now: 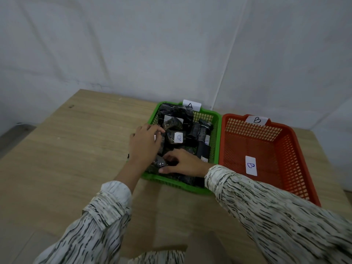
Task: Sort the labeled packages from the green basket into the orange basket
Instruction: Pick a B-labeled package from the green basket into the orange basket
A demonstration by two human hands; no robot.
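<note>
The green basket (217, 130) stands mid-table, full of several black wrapped packages, some with white labels; one label (178, 137) faces up. A tag marked A (191, 105) sticks up at its back rim. Both of my hands are inside it. My left hand (145, 144) lies over packages at the left side with bent fingers; whether it grips one is hidden. My right hand (183, 162) curls around a small black package (159, 162) at the near left corner. The orange basket (297, 139) stands touching it on the right.
The orange basket carries a B tag (257, 120) on its back rim and a white B label (251, 166) on its floor. Bare wooden table (76, 149) stretches left of the baskets. A white wall runs close behind.
</note>
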